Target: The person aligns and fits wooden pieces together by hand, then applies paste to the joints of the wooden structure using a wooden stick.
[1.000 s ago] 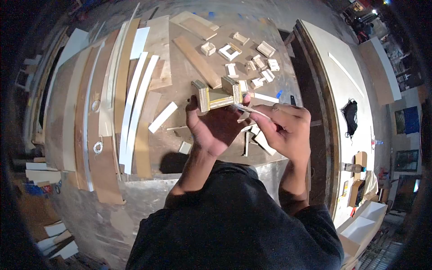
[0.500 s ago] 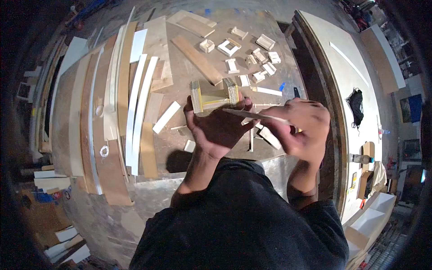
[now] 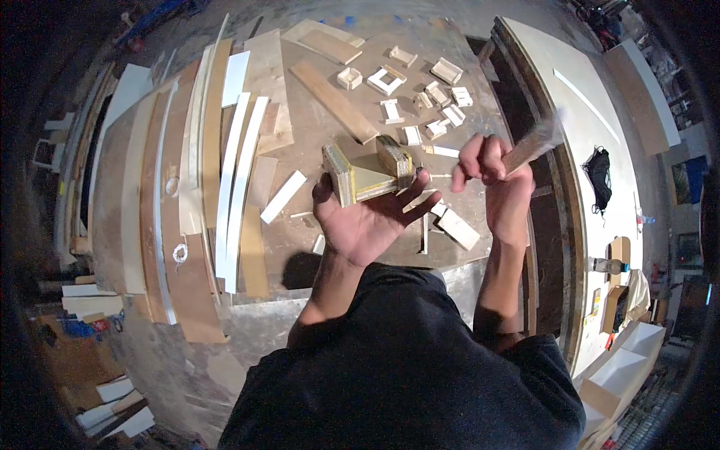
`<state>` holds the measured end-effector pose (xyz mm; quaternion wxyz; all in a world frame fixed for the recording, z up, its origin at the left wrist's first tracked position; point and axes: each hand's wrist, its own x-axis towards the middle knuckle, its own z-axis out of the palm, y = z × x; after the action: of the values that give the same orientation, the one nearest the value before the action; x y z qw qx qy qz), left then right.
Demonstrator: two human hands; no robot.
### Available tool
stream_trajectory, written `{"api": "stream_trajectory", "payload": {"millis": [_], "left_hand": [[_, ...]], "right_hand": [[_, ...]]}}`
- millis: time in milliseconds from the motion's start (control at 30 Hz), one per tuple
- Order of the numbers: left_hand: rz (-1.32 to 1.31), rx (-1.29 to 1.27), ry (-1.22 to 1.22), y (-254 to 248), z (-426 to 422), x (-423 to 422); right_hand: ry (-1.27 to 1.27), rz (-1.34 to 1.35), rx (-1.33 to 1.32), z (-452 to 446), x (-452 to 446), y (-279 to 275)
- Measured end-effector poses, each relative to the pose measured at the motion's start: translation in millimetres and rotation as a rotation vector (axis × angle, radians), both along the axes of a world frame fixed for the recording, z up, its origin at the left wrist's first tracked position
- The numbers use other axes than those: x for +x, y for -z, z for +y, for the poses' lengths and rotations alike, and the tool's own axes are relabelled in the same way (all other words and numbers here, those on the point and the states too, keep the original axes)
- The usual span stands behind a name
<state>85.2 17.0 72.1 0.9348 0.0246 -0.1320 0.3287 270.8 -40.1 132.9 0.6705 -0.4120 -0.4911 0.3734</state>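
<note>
My left hand [image 3: 366, 231], palm up, grips a small H-shaped plywood block [image 3: 372, 181] with two upright end pieces and yellowish edges. Its thumb is at the left end and its fingers are at the right. Raised to the right, my right hand [image 3: 501, 184] is closed around a thin flat wooden strip [image 3: 529, 148], whose far end is smeared by motion. The strip and the block are apart. Below them on the worktable [image 3: 307, 112] lie a pale rectangular wood block [image 3: 458, 229] and a short white strip [image 3: 283, 197].
Several small wooden assemblies [image 3: 387, 80] sit at the back of the worktable. Long boards and white strips [image 3: 244, 195] lie on the left. Across a dark gap on the right, a pale bench [image 3: 581, 112] bears a black mesh item [image 3: 597, 180] and a bottle [image 3: 606, 265].
My right hand has lifted the strip up and right, away from my left hand, and turned it to point upward. The block has tilted slightly in my left hand.
</note>
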Motion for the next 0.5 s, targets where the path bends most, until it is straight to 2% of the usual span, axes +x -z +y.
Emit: {"api": "stream_trajectory", "payload": {"millis": [67,133,167,267,300,367,433,500], "left_hand": [[-0.002,-0.013,0.003,0.1,-1.1,-0.4],[0.019,0.031,-0.004,-0.3,-2.1,-1.6],[0.019,0.031,-0.002,-1.0,-2.8,-1.0],[0.033,0.039,-0.018,-4.5,-4.2,2.7],[0.048,0.022,-0.028,-5.8,-4.2,4.0],[0.062,0.004,-0.037,-6.8,-2.8,4.5],[0.051,0.126,-0.007,-6.8,-0.5,3.8],[0.064,0.089,-0.016,-6.5,-3.2,3.1]], "right_hand": [[-0.136,0.007,-0.016,3.3,0.4,4.9],[-0.056,-0.226,0.023,9.4,-13.9,-1.0],[-0.156,-0.212,-0.011,12.1,-8.7,4.0],[-0.239,-0.274,0.006,17.7,-15.1,1.8],[-0.256,-0.186,-0.033,17.8,-16.7,7.3],[-0.24,-0.202,-0.067,20.0,-15.7,11.5],[-0.202,-0.275,-0.078,21.3,-15.3,14.6],[-0.199,-0.208,-0.064,22.6,-21.5,14.2]]}}
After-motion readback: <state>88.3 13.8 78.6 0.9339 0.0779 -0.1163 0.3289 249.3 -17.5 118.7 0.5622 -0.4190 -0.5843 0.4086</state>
